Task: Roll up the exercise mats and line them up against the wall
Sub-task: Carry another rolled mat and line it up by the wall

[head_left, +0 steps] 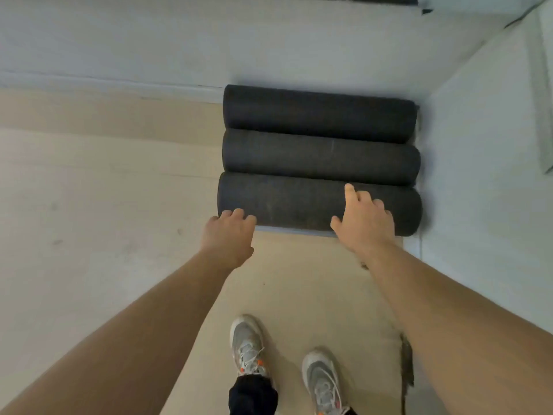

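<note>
Both my hands are on the nearest rolled mat (293, 205), the last of three dark rolls lying side by side in the corner. My left hand (230, 238) has its fingertips against the roll's near lower edge, right at its left end. My right hand (363, 217) lies flat on top towards the other end, index finger stretched forward and thumb spread. Neither hand clasps the roll; both are unclenched and only press on it.

Just beyond my right fingertip lies the middle roll (320, 161), touching the one under my hands. Beyond that the far roll (320, 115) sits against the back wall (149, 40). The side wall (478, 175) is just past my right hand, at the rolls' right ends.

I judge the step to be the final squaring up. I would push evenly with both palms, away from me, so the roll seats snug without riding up onto its neighbour. Its left end juts slightly further left than the two beyond it, so a small nudge from my left hand towards the side wall should even the row.

A pale strip shows below my hands along the roll's near foot. I can't tell whether it is a loose tail; if so, I would tuck it under before letting go.
</note>
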Available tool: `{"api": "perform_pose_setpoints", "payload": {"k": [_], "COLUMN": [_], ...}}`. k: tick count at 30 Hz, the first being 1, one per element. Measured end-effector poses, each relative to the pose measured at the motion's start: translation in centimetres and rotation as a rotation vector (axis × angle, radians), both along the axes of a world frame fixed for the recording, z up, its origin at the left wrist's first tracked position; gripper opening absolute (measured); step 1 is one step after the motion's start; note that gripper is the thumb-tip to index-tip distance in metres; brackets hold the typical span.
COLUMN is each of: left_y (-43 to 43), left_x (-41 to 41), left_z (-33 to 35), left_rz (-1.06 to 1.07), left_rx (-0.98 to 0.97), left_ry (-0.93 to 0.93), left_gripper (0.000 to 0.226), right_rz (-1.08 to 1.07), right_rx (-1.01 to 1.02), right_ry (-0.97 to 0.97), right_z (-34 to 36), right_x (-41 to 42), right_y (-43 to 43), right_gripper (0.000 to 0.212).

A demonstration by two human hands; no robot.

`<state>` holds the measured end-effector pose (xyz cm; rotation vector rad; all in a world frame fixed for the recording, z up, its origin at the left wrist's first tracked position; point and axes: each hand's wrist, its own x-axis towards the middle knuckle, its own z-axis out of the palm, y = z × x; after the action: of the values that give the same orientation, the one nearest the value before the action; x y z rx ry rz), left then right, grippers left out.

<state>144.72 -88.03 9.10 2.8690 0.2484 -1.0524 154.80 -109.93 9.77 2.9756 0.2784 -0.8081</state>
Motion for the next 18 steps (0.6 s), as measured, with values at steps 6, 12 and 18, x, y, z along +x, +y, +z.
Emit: {"api": "perform_pose_setpoints", "payload": {"k": [6, 12, 18], "left_y": [5.5, 9.1, 15.5], "left_x": [-10.1, -25.1, -45.3], "left_z": [18.6, 33.9, 44.2], "left_rz": [0.289, 0.581, 0.966], "left_rx": [0.039, 0.007, -0.002], "left_ry": [-0.046, -0.126, -0.145], "left_gripper": [0.047, 0.052, 0.05], "right_rz": [0.286, 0.588, 0.919], "right_rx": [0.104, 0.113, 0.147], "right_ry": [-0.007, 0.072, 0.139], "right_z": [16.3, 30.2, 42.1], "right_x": [-7.9, -20.1, -36.3], "right_y": [9.0, 18.9, 32.5], "right_gripper": [0.056, 0.047, 0.054]}}
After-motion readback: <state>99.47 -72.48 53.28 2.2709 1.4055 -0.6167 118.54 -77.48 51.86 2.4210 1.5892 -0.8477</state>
